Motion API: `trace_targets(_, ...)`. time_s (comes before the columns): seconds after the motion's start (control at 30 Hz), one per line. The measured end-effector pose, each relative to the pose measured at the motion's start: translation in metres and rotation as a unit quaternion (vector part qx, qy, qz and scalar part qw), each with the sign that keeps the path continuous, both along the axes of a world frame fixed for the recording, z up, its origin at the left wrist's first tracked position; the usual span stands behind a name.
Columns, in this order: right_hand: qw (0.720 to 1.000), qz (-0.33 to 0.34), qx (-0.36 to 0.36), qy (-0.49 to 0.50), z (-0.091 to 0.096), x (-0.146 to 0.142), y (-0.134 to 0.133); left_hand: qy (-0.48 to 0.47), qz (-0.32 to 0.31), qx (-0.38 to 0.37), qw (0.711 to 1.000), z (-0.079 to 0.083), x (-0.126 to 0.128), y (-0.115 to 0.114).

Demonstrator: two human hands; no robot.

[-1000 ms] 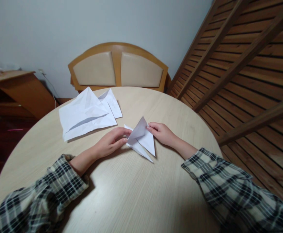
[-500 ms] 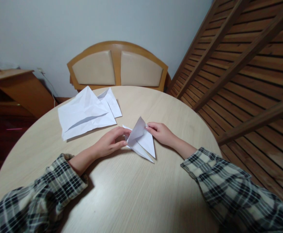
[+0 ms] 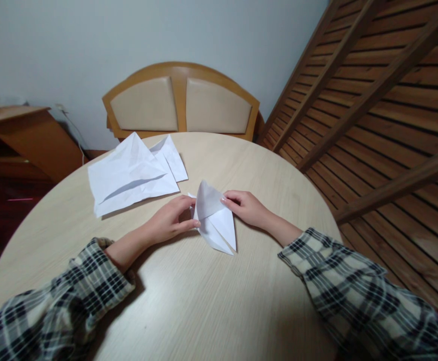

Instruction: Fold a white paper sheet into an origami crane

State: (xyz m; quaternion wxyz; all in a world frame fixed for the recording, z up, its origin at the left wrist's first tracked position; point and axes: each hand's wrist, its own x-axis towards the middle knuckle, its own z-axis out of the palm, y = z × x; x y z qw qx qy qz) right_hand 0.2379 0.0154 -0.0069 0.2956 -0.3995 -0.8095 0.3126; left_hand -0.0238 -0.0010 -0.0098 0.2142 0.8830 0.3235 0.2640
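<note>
A small white folded paper (image 3: 219,223) is held between my two hands, low over the round table. Its upper flap stands raised, and two pointed ends lie side by side toward me with a slit between them. My left hand (image 3: 174,216) pinches the paper's left edge between thumb and fingers. At the right edge, my right hand (image 3: 244,205) grips it with the thumb on top; the fingers beneath are partly hidden.
Creased white sheets (image 3: 132,175) lie on the far left of the round wooden table (image 3: 189,301). A chair back (image 3: 181,100) rises behind the table. Slatted wooden panelling (image 3: 377,115) slopes along the right, and a brown desk (image 3: 16,140) stands at the left.
The raised flap has tipped to the left and opened wider, showing more of its inner face. The two pointed ends have drawn closer together. Both hands keep hold with small shifts.
</note>
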Motion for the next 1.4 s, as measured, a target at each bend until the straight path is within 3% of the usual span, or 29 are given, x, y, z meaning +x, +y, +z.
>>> trace_targets(0.8, 0.999, 0.02, 0.021, -0.016, 0.0008, -0.0014, 0.0005, 0.021, 0.054, -0.024, 0.998, 0.0005, 0.0053, -0.0004)
trace_targets(1.1, 0.998, 0.052, 0.0, 0.023, 0.0012, -0.0017, -0.0009, 0.067, 0.099, -0.011, 0.993, 0.0039, 0.0074, -0.002)
trace_targets(1.4, 0.997, 0.048, -0.043, 0.041, 0.0055, -0.001, -0.0018, 0.068, 0.089, 0.011, 0.994, 0.0036, 0.0081, -0.0025)
